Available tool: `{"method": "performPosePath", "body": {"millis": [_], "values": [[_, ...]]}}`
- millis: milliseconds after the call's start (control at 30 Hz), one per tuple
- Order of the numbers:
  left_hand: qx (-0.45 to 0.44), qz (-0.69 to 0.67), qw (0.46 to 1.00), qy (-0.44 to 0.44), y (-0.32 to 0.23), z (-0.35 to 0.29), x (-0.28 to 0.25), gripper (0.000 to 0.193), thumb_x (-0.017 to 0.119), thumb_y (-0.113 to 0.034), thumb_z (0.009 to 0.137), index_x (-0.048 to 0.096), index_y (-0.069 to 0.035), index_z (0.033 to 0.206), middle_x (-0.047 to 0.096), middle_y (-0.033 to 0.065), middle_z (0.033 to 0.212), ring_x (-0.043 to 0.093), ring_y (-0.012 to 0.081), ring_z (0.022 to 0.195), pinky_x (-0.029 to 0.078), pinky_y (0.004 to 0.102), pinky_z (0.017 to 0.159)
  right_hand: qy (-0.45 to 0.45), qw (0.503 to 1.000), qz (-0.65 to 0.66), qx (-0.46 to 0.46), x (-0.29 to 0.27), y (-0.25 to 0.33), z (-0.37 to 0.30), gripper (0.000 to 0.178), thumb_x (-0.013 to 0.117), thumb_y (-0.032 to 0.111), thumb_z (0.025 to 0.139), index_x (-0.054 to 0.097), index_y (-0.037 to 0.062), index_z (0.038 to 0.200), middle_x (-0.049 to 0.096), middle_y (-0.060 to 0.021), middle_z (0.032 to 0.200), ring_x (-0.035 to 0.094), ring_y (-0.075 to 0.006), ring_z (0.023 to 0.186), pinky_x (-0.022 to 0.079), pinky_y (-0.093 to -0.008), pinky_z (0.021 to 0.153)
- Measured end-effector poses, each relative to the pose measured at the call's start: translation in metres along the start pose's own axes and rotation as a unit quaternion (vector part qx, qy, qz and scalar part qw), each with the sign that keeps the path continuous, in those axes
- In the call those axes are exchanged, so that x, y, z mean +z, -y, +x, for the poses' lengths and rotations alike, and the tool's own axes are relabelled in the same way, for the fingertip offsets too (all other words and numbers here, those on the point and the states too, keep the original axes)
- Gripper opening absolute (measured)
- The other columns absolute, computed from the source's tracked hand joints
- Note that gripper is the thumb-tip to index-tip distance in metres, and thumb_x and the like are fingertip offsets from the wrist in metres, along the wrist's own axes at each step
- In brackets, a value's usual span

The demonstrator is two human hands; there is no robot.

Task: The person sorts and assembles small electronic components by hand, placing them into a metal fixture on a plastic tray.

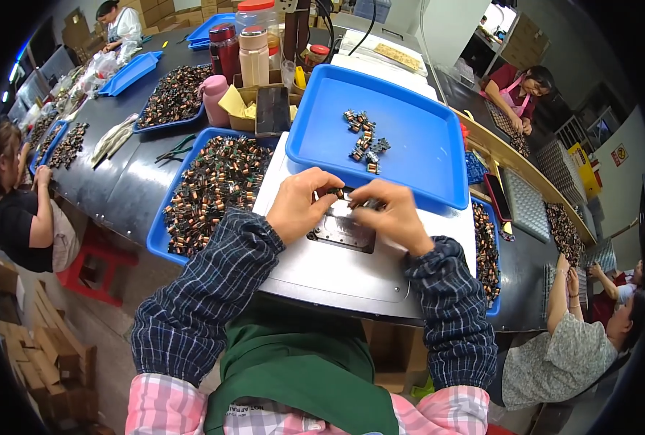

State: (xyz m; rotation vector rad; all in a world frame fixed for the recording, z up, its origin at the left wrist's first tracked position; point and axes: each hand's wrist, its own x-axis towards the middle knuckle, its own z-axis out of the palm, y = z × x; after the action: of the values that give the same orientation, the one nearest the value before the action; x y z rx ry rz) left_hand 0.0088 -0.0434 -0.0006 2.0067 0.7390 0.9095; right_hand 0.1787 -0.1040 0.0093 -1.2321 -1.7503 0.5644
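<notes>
My left hand (304, 204) is closed, its fingertips pinching a small coil part (338, 193) at the far edge of a metal fixture (339, 228). Most of that part is hidden by the fingers. Opposite it, my right hand (391, 217) is bent over the fixture's right side, and motion smears its fingers. The fixture sits in a recess of a white and silver machine (315, 279). Just beyond my hands, a blue tray (424, 145) carries several loose copper-wound coils (366, 141) with dark ends.
Left of the machine, a blue tray (157, 233) is heaped with coils; another coil-filled tray (495, 304) stands right. Green-handled pliers (177, 148), a phone (272, 110), a pink bottle (214, 98) and tumblers (254, 58) are on the dark table (112, 185). Co-workers sit around.
</notes>
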Motion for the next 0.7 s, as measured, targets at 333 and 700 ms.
{"method": "performPosePath", "body": {"millis": [333, 700], "values": [[0.157, 0.102, 0.978, 0.089, 0.005, 0.003, 0.004, 0.016, 0.059, 0.0, 0.069, 0.059, -0.001, 0.085, 0.056, 0.0114, 0.077, 0.055, 0.0263, 0.073, 0.045, 0.0321, 0.066, -0.113, 0.911, 0.328, 0.225, -0.046, -0.022, 0.029, 0.015, 0.059, 0.007, 0.075, 0.056, -0.0003, 0.088, 0.056, -0.0062, 0.074, 0.053, -0.0098, 0.057, 0.035, -0.0177, 0.039], [0.199, 0.172, 0.96, 0.1, -0.03, 0.045, 0.056, 0.011, 0.057, 0.004, 0.067, 0.059, 0.0, 0.078, 0.052, 0.0136, 0.069, 0.052, 0.0295, 0.064, 0.041, 0.0342, 0.056, -0.032, 0.966, -0.254, 0.026, -0.09, -0.073, 0.055, 0.018, 0.06, 0.016, 0.062, 0.057, 0.0042, 0.075, 0.059, -0.0181, 0.072, 0.057, -0.035, 0.071, 0.045, -0.0416, 0.064]]}}
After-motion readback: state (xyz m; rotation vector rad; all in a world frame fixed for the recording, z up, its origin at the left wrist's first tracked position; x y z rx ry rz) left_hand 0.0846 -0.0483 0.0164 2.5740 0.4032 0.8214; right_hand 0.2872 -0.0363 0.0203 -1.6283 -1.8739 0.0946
